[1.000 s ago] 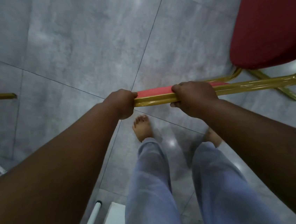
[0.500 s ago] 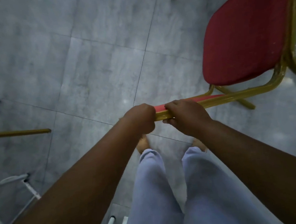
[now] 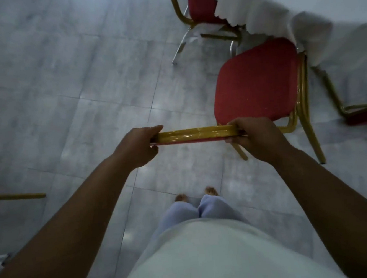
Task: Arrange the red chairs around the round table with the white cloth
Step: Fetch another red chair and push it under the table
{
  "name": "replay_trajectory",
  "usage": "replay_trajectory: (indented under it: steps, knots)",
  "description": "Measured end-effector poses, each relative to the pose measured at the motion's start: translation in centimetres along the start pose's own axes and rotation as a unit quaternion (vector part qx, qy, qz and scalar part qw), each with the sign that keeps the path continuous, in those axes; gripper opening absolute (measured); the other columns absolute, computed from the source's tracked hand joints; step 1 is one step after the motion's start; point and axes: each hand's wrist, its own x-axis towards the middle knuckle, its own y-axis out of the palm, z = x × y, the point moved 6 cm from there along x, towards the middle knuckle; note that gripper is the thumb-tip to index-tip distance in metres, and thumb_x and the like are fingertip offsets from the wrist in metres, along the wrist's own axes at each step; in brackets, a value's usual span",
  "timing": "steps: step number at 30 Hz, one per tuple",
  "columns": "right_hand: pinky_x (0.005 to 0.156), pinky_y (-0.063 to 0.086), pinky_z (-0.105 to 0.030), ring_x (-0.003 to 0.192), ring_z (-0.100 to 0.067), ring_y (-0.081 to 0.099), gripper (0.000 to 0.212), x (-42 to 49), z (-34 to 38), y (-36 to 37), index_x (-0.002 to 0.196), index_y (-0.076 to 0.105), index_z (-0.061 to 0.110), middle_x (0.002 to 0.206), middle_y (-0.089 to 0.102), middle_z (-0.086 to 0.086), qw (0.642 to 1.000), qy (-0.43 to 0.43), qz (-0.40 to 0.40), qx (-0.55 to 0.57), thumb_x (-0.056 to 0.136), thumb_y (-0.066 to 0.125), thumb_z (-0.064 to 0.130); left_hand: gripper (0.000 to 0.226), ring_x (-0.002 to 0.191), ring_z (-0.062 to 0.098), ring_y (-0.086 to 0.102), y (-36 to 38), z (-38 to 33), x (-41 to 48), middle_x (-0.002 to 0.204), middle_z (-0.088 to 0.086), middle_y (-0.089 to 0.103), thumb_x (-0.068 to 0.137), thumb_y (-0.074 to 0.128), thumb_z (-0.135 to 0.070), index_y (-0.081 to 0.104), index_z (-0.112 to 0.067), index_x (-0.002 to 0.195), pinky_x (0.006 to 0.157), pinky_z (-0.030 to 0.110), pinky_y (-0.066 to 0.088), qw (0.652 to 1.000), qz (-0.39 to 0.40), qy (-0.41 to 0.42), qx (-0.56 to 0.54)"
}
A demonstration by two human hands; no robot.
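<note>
I hold a red chair [image 3: 255,81] with a gold frame by the top rail of its backrest [image 3: 194,134]. My left hand [image 3: 139,144] grips the rail's left end and my right hand [image 3: 254,134] grips its right end. The chair's seat faces the round table with the white cloth [image 3: 314,9] at the upper right, and its far edge reaches under the cloth's hem. A second red chair [image 3: 202,3] stands at the table further back, partly hidden by the cloth.
Part of a third red chair [image 3: 365,113] shows at the right edge. A gold chair leg [image 3: 14,197] juts in from the left, with white metal legs [image 3: 179,46] near the far chair. Grey tiled floor [image 3: 71,94] spreads to the left. My bare feet [image 3: 195,195] stand below the rail.
The view has swung up and the table with its cloth has come into sight. My hands have slid apart along the rail, and the chair now stands closer to the table.
</note>
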Motion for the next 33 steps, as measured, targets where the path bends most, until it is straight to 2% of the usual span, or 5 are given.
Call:
replay_trajectory:
  steps: [9,14,20,26,33]
  knots:
    - [0.055,0.038,-0.012,0.068,-0.009,0.059,0.019,-8.5,-4.3,-8.9,0.099,0.066,0.021,0.081,0.062,0.011,0.991,0.129,0.027,-0.027,0.082,0.073,0.022,0.047,0.085,0.021,0.065,0.7,-11.2,1.0,0.100,0.005,0.069,0.084,0.050,-0.013,0.059,-0.024,0.128,0.075,0.032,0.056,0.987,0.064,0.116,0.092]
    - [0.071,0.051,-0.037,0.081,-0.014,0.061,0.038,-12.2,-5.5,-12.4,0.107,0.065,0.026,0.092,0.067,0.005,0.984,0.133,0.036,-0.111,0.075,0.074,0.045,0.021,0.068,0.016,0.057,1.3,-19.7,0.1,0.079,0.000,0.059,0.081,0.052,-0.014,0.064,-0.017,0.099,0.051,0.022,0.037,0.972,0.057,0.178,0.140]
    - [0.071,0.050,-0.042,0.082,-0.018,0.058,0.023,-18.3,-11.5,-15.4,0.105,0.063,0.024,0.090,0.063,0.003,0.984,0.135,-0.036,-0.108,0.084,0.065,0.034,0.036,0.075,0.018,0.060,3.5,-29.7,-0.7,0.083,0.001,0.058,0.081,0.055,-0.024,0.062,-0.014,0.115,0.065,0.030,0.053,0.966,0.056,0.216,0.131]
    - [0.069,0.045,-0.035,0.079,-0.016,0.057,0.028,-24.8,-21.8,-19.8,0.111,0.064,0.019,0.092,0.066,-0.001,0.988,0.104,-0.051,-0.100,0.083,0.069,0.021,0.056,0.095,0.021,0.065,8.1,-33.4,0.7,0.111,0.004,0.067,0.083,0.057,-0.023,0.049,-0.027,0.139,0.082,0.031,0.054,0.984,0.069,0.117,0.114]
    - [0.075,0.051,-0.040,0.088,-0.023,0.062,0.030,-29.3,-31.1,-21.9,0.114,0.063,0.018,0.097,0.068,-0.005,0.988,0.103,-0.095,-0.072,0.085,0.068,0.024,0.035,0.075,0.018,0.060,10.7,-42.3,1.5,0.084,-0.001,0.064,0.084,0.051,-0.011,0.067,-0.024,0.112,0.065,0.027,0.048,0.982,0.021,0.103,0.156]
